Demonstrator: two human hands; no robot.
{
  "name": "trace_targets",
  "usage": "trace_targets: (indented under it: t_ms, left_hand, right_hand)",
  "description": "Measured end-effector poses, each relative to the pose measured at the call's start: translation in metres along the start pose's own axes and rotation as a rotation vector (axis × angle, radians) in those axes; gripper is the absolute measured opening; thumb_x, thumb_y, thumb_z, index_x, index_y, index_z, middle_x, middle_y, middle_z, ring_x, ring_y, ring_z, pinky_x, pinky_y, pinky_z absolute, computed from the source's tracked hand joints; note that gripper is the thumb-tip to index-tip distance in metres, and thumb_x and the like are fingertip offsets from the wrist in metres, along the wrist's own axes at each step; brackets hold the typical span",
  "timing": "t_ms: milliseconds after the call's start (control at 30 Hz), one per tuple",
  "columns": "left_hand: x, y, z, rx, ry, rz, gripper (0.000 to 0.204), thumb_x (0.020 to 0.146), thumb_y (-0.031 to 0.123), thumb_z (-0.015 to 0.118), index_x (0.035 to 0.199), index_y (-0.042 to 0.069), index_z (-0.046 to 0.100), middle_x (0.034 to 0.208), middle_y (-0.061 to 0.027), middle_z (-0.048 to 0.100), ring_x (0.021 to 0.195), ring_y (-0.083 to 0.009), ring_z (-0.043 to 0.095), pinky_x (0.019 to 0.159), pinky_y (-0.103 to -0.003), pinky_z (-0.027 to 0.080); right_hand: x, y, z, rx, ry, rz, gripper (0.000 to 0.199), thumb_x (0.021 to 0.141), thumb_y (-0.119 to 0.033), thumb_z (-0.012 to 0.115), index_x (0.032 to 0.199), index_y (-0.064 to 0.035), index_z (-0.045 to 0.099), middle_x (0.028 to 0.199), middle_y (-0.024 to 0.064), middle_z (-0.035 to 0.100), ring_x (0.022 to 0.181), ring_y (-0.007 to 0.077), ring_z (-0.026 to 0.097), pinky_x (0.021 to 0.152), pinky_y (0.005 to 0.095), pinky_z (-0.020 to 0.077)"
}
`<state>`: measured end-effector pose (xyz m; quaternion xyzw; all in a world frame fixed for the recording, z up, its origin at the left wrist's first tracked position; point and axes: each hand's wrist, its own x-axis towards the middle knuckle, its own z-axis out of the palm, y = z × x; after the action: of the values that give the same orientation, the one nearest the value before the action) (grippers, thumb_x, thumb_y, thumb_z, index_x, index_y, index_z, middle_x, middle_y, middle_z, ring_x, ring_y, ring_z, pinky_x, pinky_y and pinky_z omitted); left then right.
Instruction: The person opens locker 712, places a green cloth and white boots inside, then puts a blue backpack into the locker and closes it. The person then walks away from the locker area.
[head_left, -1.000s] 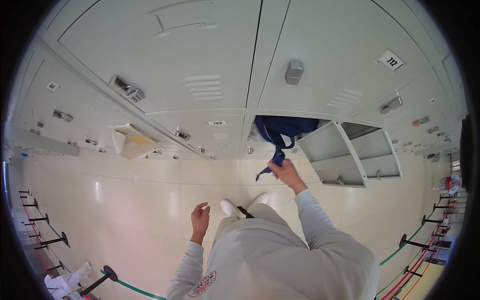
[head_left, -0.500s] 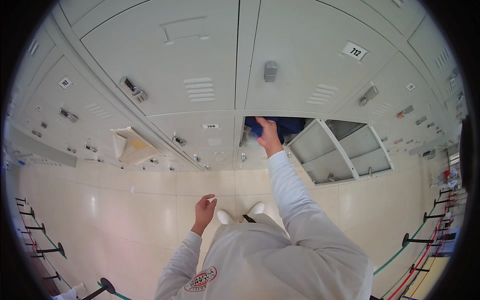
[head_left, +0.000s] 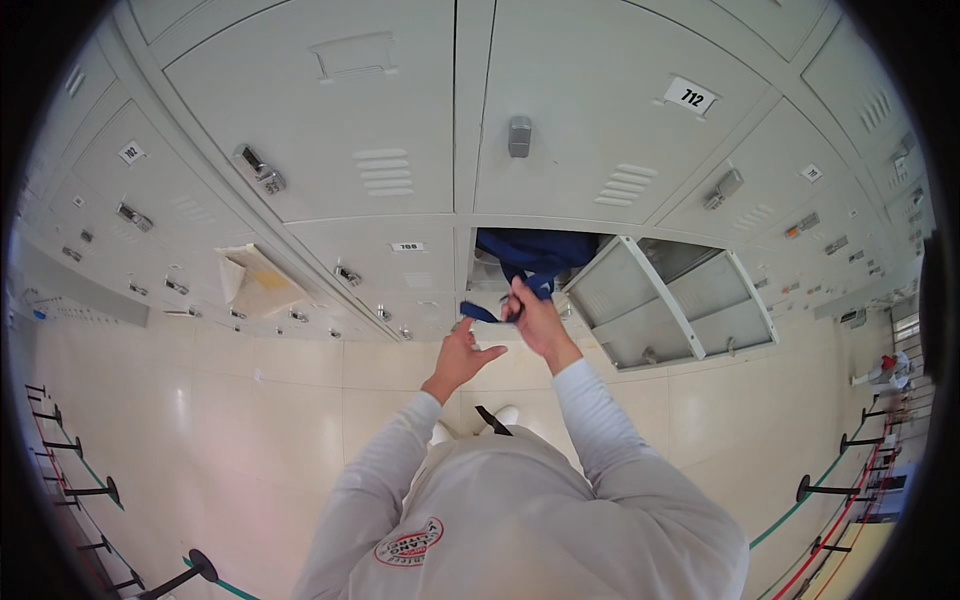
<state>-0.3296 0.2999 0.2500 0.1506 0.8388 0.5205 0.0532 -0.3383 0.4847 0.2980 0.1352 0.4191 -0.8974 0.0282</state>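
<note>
Right hand [head_left: 537, 320], clamped on navy strap [head_left: 480, 313]; left hand [head_left: 463, 361], thumb and fingers apart, just beside it; navy fabric bundle [head_left: 535, 247] lies in open locker [head_left: 485, 275].

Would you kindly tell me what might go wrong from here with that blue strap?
The blue strap might slip from the right hand, since the left hand looks open rather than closed on it.

A hard tug could drag the blue bag out of the locker, as the strap appears to run into it.

The right sleeve might knock the open metal door, which stands close beside it in view.
</note>
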Motion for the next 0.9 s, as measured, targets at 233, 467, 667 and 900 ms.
trace_targets:
  t_ms: [233,467,667,900]
  left_hand:
    - [0.014,-0.017,0.071,-0.299,-0.283,-0.284,0.019,0.09,0.015,0.059,0.101,0.001,0.067,0.075,-0.0107,0.067,0.066,-0.0175,0.062,0.062,-0.033,0.048]
    - [0.016,-0.001,0.09,-0.383,-0.325,-0.275,0.019,0.087,0.007,0.06,0.104,0.001,0.066,0.079,-0.0075,0.068,0.069,-0.0098,0.06,0.062,-0.028,0.048]
    - [0.026,0.0,0.068,-0.321,-0.178,-0.303,0.027,0.088,0.026,0.073,0.102,0.005,0.065,0.065,0.0034,0.051,0.05,-0.0031,0.041,0.046,-0.025,0.03]
    - [0.075,0.002,0.087,-0.803,-0.188,-0.715,0.049,0.09,0.05,0.067,0.112,0.007,0.061,0.07,0.0037,0.051,0.05,-0.0055,0.037,0.043,-0.024,0.028]
  right_hand:
    - [-0.061,0.046,-0.078,-0.702,0.328,0.081,0.04,0.098,-0.042,0.05,0.09,-0.004,0.059,0.083,0.0045,0.059,0.085,0.0194,0.059,0.08,0.0329,0.0455]
    - [-0.066,0.04,-0.085,-1.093,0.103,-0.135,0.054,0.097,-0.042,0.055,0.131,-0.0007,0.049,0.111,0.0225,0.065,0.102,0.0346,0.065,0.088,0.0403,0.0496]
    - [-0.019,-0.037,-0.049,-1.343,-0.075,-0.005,0.044,0.088,-0.029,0.071,0.118,0.0013,0.059,0.101,0.0248,0.067,0.097,0.0398,0.065,0.08,0.0432,0.0519]
    - [0.039,-0.026,-0.045,-1.605,0.352,-0.509,0.033,0.081,-0.02,0.074,0.106,-0.002,0.063,0.095,0.027,0.065,0.087,0.0455,0.062,0.073,0.0477,0.0511]
